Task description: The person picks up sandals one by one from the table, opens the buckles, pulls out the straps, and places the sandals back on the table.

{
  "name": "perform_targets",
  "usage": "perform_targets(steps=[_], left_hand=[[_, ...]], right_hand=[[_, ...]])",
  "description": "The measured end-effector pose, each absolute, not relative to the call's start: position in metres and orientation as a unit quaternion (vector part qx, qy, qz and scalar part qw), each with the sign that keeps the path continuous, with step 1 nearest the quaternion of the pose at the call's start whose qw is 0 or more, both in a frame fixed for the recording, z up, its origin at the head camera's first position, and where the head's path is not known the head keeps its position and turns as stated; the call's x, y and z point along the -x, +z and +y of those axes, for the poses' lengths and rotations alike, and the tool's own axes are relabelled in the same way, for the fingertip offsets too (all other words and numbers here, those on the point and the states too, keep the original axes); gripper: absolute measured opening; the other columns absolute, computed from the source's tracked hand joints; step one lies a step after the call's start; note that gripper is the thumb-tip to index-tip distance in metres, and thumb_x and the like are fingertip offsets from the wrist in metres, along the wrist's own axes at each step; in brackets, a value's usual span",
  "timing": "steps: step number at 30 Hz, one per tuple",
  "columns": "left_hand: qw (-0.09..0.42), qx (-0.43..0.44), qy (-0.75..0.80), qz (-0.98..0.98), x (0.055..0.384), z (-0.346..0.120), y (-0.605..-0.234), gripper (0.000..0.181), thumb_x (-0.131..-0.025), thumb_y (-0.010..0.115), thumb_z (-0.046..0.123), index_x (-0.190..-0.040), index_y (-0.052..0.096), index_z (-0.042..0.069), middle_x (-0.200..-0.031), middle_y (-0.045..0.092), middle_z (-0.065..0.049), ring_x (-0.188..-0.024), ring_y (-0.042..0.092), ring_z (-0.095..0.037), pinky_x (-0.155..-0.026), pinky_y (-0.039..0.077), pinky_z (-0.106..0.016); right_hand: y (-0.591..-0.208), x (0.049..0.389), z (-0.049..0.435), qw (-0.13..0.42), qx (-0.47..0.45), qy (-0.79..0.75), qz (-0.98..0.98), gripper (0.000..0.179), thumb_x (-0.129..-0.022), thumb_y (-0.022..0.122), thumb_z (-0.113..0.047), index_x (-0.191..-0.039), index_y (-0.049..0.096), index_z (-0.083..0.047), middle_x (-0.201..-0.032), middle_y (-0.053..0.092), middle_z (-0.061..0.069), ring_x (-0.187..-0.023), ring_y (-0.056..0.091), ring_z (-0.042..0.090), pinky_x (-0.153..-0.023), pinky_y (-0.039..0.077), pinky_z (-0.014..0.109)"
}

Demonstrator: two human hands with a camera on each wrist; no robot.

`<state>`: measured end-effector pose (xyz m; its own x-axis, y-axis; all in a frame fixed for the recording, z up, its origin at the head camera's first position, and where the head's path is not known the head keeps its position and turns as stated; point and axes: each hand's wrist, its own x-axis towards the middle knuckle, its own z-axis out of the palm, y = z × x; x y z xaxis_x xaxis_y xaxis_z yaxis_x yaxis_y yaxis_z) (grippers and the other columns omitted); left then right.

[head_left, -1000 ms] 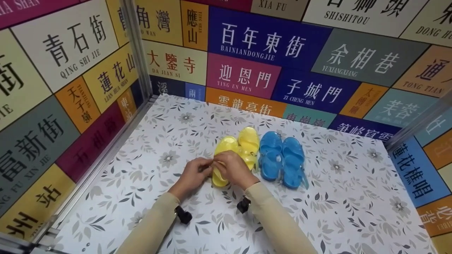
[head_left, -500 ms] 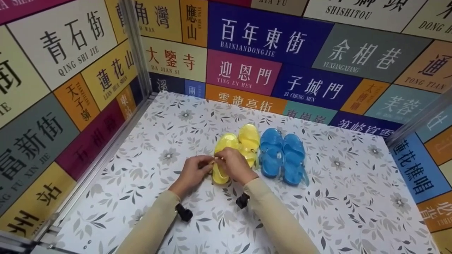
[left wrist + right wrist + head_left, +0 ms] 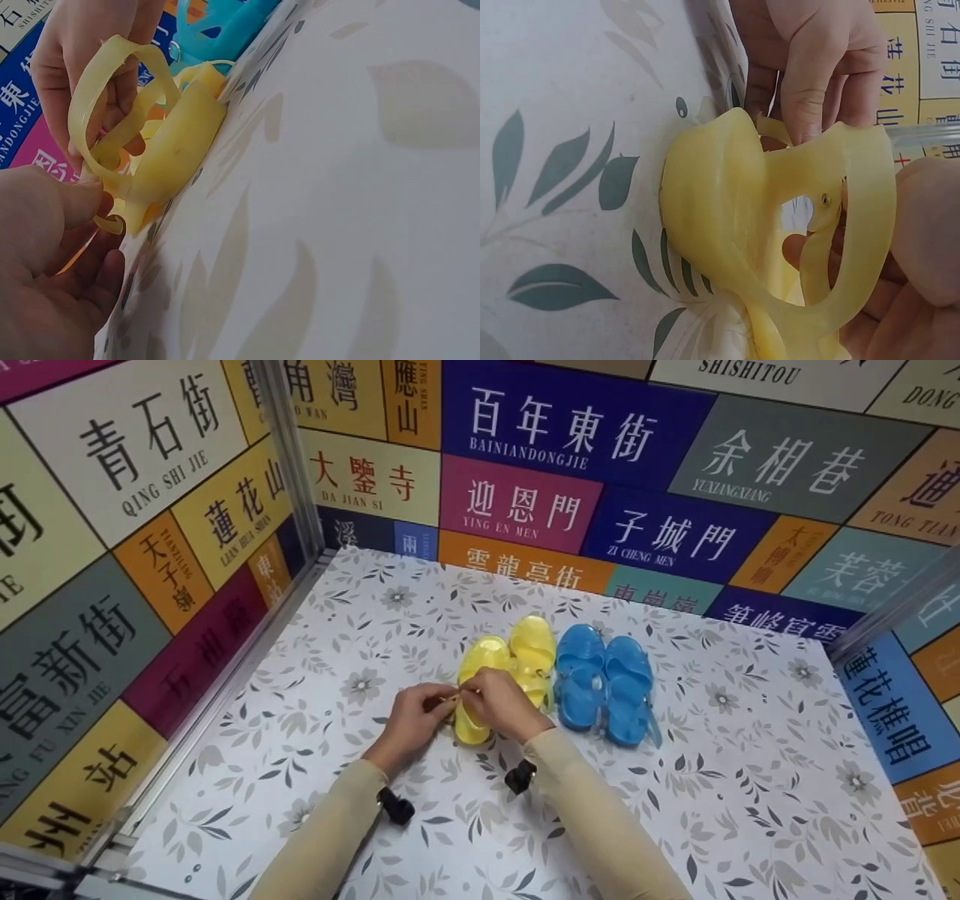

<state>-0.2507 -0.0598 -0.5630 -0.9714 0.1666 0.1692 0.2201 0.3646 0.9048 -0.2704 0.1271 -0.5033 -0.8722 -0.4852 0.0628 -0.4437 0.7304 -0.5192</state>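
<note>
Two yellow jelly sandals stand side by side on the table, toes pointing away from me. Both my hands are at the ankle strap [image 3: 88,105] of the left yellow sandal [image 3: 484,654]. My left hand [image 3: 414,721] pinches the strap's loose end between thumb and fingers, on the sandal's outer side. From the other side my right hand [image 3: 502,703] holds the strap, some fingertips showing inside its loop in the right wrist view. A small metal stud [image 3: 826,199] shows on the strap. The right yellow sandal [image 3: 534,641] is partly covered by my right hand.
A pair of blue jelly sandals [image 3: 580,675] stands just right of the yellow ones. The table [image 3: 720,810] has a leaf-and-flower print. Sign-covered panels [image 3: 555,427] rise behind and at both sides, with metal rails [image 3: 296,472] at the corners.
Both hands stay at the left yellow sandal's strap, with small shifts of the right fingers. The head view has tilted slightly, so the back wall sits higher.
</note>
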Motion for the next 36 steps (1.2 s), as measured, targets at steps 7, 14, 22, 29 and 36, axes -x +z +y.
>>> perform_targets(steps=[7,14,22,29,36], left_hand=[[0.03,0.116,-0.551,-0.826,0.252,-0.06,-0.563,0.019,-0.097,0.077,0.014,-0.115,0.081,0.014,-0.105,0.078,0.001,-0.09,0.069,-0.013,-0.082,0.056,-0.032],[0.02,0.101,-0.551,-0.828,0.252,-0.061,-0.56,0.019,-0.096,0.077,0.012,-0.115,0.08,0.013,-0.102,0.077,0.001,-0.088,0.067,-0.014,-0.082,0.057,-0.034],[0.02,0.089,-0.569,-0.817,0.249,-0.061,-0.561,0.016,-0.095,0.078,0.014,-0.111,0.08,0.012,-0.101,0.077,0.0,-0.089,0.069,-0.014,-0.084,0.059,-0.033],[0.047,0.108,-0.579,-0.806,0.249,-0.064,-0.561,0.013,-0.093,0.079,0.01,-0.106,0.082,0.008,-0.096,0.078,-0.001,-0.087,0.07,-0.015,-0.081,0.058,-0.03],[0.075,0.133,-0.573,-0.805,0.253,-0.063,-0.559,0.007,-0.092,0.08,0.009,-0.099,0.084,0.01,-0.092,0.079,0.0,-0.084,0.071,-0.014,-0.078,0.057,-0.026]], right_hand=[[-0.504,0.273,0.127,0.066,0.229,-0.297,0.925,0.015,-0.101,0.07,-0.012,-0.109,0.082,-0.006,-0.098,0.077,0.003,-0.09,0.069,0.015,-0.082,0.06,0.032],[-0.502,0.276,0.128,0.09,0.221,-0.303,0.923,0.016,-0.099,0.071,-0.01,-0.111,0.08,-0.005,-0.1,0.078,0.005,-0.089,0.069,0.015,-0.081,0.061,0.032],[-0.508,0.274,0.132,0.055,0.241,-0.308,0.918,0.018,-0.094,0.07,-0.007,-0.108,0.081,-0.004,-0.098,0.078,0.007,-0.085,0.069,0.017,-0.076,0.061,0.032],[-0.514,0.273,0.135,0.028,0.255,-0.327,0.91,0.016,-0.095,0.07,-0.007,-0.106,0.081,-0.003,-0.1,0.078,0.009,-0.093,0.073,0.021,-0.084,0.061,0.036],[-0.516,0.273,0.136,0.031,0.25,-0.363,0.897,0.015,-0.096,0.071,-0.009,-0.108,0.08,-0.003,-0.104,0.078,0.009,-0.097,0.074,0.022,-0.087,0.062,0.038]])
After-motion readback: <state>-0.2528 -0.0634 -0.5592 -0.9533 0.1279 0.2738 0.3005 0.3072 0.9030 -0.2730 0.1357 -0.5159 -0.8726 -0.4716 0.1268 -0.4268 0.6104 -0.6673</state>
